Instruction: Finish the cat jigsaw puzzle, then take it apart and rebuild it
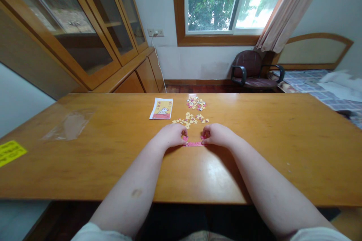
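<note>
A strip of joined pink jigsaw puzzle pieces (194, 144) lies flat on the wooden table, with short pink ends turning up at both sides. My left hand (173, 135) is closed in a pinch at the strip's left end. Across from it, my right hand (217, 134) pinches the right end in the same way. The fingers partly cover both ends. Just beyond my hands are loose yellow puzzle pieces (190, 119), and farther back sits a mixed heap of pink and yellow pieces (196, 103). A picture card (161, 109) with a white animal lies to their left.
A crumpled clear plastic bag (69, 125) lies on the table's left side, near a yellow label (11, 153) at the far left. Beyond the table stand a glass-door cabinet (85, 26), a dark armchair (250, 69) and a bed (319, 83).
</note>
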Available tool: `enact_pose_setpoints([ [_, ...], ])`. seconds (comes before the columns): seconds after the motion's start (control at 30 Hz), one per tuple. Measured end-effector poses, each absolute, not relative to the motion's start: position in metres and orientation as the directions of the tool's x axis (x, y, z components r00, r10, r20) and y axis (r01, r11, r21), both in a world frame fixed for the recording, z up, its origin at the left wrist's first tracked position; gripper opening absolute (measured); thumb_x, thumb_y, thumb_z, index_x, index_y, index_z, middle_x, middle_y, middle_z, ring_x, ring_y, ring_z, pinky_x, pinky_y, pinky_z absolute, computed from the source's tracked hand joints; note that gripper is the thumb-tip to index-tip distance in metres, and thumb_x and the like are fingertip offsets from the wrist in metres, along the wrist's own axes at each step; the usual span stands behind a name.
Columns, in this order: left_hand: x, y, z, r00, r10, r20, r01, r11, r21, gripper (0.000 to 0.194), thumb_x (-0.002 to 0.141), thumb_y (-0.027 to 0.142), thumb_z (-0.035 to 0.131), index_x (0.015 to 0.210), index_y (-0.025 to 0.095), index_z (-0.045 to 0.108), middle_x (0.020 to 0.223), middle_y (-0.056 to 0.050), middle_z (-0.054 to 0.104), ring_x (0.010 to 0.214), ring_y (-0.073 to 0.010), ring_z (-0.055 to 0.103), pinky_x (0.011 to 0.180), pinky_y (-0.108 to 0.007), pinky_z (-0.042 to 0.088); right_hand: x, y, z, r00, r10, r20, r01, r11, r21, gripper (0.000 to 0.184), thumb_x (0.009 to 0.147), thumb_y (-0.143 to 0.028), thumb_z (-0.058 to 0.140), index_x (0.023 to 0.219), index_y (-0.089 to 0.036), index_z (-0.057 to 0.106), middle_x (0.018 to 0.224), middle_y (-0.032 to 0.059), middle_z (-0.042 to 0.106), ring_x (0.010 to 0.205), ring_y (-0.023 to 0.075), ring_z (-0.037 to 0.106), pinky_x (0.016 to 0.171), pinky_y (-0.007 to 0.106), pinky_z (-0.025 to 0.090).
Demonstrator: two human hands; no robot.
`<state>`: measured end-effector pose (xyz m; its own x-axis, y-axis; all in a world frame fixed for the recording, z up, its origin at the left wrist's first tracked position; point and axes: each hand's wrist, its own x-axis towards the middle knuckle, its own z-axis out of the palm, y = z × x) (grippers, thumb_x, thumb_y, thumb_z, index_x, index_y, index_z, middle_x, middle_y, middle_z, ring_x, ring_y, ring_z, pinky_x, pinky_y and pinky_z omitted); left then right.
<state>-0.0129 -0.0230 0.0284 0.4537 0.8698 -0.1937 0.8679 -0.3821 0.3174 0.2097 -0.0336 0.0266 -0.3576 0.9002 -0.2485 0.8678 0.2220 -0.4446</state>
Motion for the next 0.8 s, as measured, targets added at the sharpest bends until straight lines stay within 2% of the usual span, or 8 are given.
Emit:
enact_pose_setpoints([
  [0.1,-0.0126,-0.0233,0.0276,0.462,0.863,-0.206,0.864,-0.385,0.324,0.029,0.058,0.037,0.073,0.085,0.026,0.07,0.087,-0.001,0.069,0.074,-0.0188,0.06,0.057,-0.026,0.037,0.2093,-0.0341,0.0265,-0.361,0.895,-0.263,0.868,0.219,-0.447,0.025,0.062,-0.035,0.074,0.084,-0.024,0.069,0.077,0.0004,0.07,0.068,0.0156,0.06,0.055,0.024,0.036],
  [0.2,-0.0122,-0.0243,0.0291,0.459,0.865,-0.203,0.864,-0.382,0.328,0.029,0.059,0.038,0.072,0.086,0.026,0.069,0.088,-0.002,0.069,0.075,-0.0194,0.061,0.057,-0.026,0.038,0.2105,-0.0344,0.0274,-0.357,0.894,-0.27,0.854,0.196,-0.483,0.032,0.061,-0.043,0.076,0.086,-0.023,0.068,0.077,0.0008,0.069,0.067,0.0157,0.06,0.056,0.024,0.037],
  [0.27,-0.0121,-0.0251,0.0305,0.449,0.87,-0.201,0.869,-0.373,0.326,0.034,0.058,0.04,0.073,0.088,0.025,0.068,0.089,-0.002,0.069,0.076,-0.0201,0.061,0.058,-0.026,0.038,0.2119,-0.0344,0.0273,-0.36,0.897,-0.258,0.849,0.2,-0.489,0.042,0.057,-0.048,0.078,0.089,-0.023,0.066,0.078,0.0009,0.069,0.068,0.0163,0.06,0.056,0.025,0.038],
  [0.37,-0.0117,-0.0267,0.0321,0.44,0.867,-0.234,0.878,-0.36,0.316,0.043,0.055,0.042,0.075,0.093,0.025,0.066,0.09,-0.003,0.069,0.077,-0.021,0.061,0.059,-0.027,0.039,0.2137,-0.0344,0.0255,-0.378,0.89,-0.254,0.858,0.233,-0.458,0.05,0.052,-0.045,0.08,0.095,-0.024,0.063,0.083,0.0007,0.069,0.071,0.0172,0.061,0.057,0.025,0.038],
  [0.6,-0.0086,-0.0309,0.0359,0.459,0.833,-0.309,0.873,-0.36,0.328,0.043,0.058,0.039,0.071,0.097,0.023,0.062,0.087,-0.002,0.068,0.074,-0.0203,0.061,0.057,-0.027,0.038,0.2141,-0.0353,0.0228,-0.41,0.861,-0.3,0.866,0.264,-0.425,0.039,0.058,-0.038,0.076,0.09,-0.022,0.062,0.081,0.0007,0.068,0.067,0.0154,0.059,0.054,0.024,0.035],
  [0.8,-0.0074,-0.0321,0.0366,0.488,0.804,-0.34,0.857,-0.366,0.363,0.043,0.059,0.038,0.069,0.098,0.023,0.059,0.086,-0.002,0.066,0.071,-0.0185,0.06,0.055,-0.026,0.037,0.2152,-0.0357,0.0234,-0.443,0.827,-0.347,0.856,0.274,-0.439,0.04,0.056,-0.038,0.077,0.089,-0.021,0.061,0.078,-0.0003,0.067,0.065,0.0146,0.058,0.052,0.023,0.035],
])
